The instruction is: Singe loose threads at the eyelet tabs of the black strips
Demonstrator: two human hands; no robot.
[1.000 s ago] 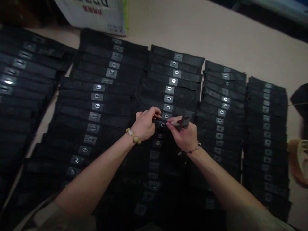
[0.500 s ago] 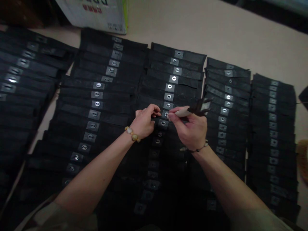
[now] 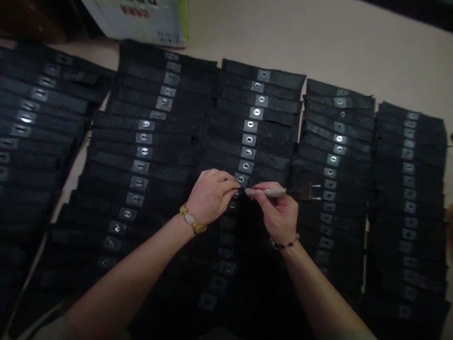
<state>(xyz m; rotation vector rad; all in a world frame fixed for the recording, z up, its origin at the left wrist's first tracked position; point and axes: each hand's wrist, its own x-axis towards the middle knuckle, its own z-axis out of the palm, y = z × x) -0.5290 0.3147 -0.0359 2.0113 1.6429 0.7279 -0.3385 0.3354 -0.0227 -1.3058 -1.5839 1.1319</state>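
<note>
My left hand (image 3: 210, 196) lies over the middle column of black fabric pieces (image 3: 269, 163), its fingertips closed together beside a small metal disc with a dark slot (image 3: 241, 179). What those fingertips pinch, if anything, is hidden. Just to the right, my right hand (image 3: 281, 215) grips a slim tool with a pale handle (image 3: 274, 192). The tool's dark far part ends in two thin bright prongs pointing right; its exact kind is unclear. Its pale end sits close to my left fingertips, above another slotted disc. Each disc lies on a greyish square patch.
More overlapping black pieces with discs lie in columns at the left (image 3: 88, 189), at the right (image 3: 314, 123) and far right (image 3: 385, 156). A white printed box (image 3: 141, 26) stands at the back left on the pale tabletop (image 3: 269, 33).
Both hands have shifted slightly toward me along the middle column. The tool in my right hand has turned, so its pronged end now points right and lies lower.
</note>
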